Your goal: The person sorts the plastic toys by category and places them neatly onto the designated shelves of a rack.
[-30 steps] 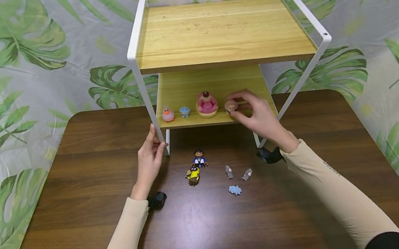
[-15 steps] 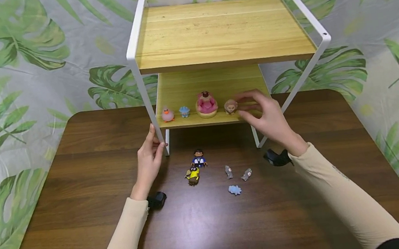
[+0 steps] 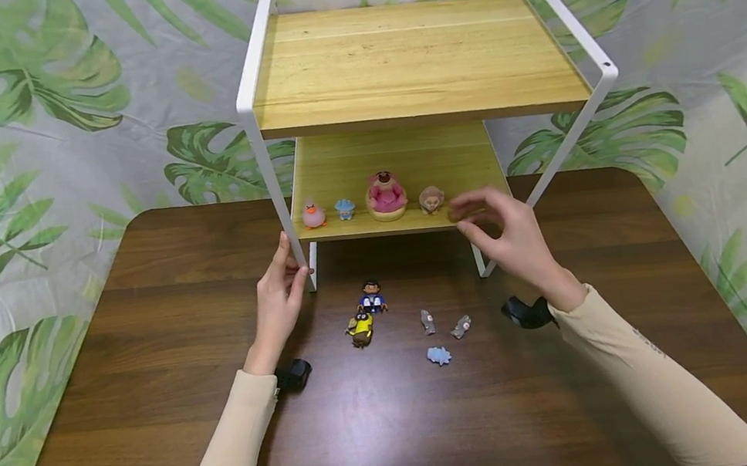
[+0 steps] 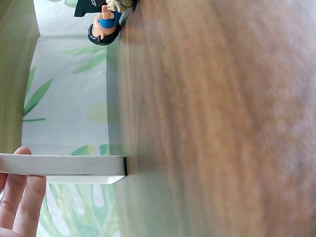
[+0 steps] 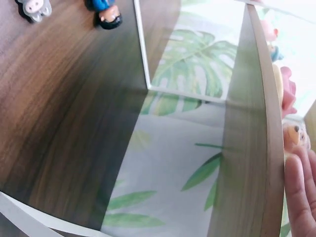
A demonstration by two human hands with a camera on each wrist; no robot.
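My left hand (image 3: 278, 295) holds the white left front leg (image 3: 274, 175) of a two-tier shelf; in the left wrist view its fingertips (image 4: 22, 150) lie against the white bar. On the lower board (image 3: 398, 148) stand a pink duck figure (image 3: 314, 215), a small blue figure (image 3: 345, 209), a pink bear figure (image 3: 386, 196) in a round seat, and a small light-brown animal figure (image 3: 432, 199). My right hand (image 3: 510, 236) is just right of the brown animal figure, fingers loosely bent, with nothing seen in its grasp. The right wrist view shows its fingers (image 5: 296, 185) close below that figure (image 5: 295, 134).
On the brown table (image 3: 171, 351) before the shelf lie a figure in blue (image 3: 371, 297), a yellow-and-brown figure (image 3: 360, 329), two small grey figures (image 3: 428, 323) and a light-blue piece (image 3: 439, 355). The upper board (image 3: 415, 61) overhangs the lower one.
My right hand has let go of the brown animal figure and drawn back to the right and toward me. The figure stays on the board. My left hand has not moved.
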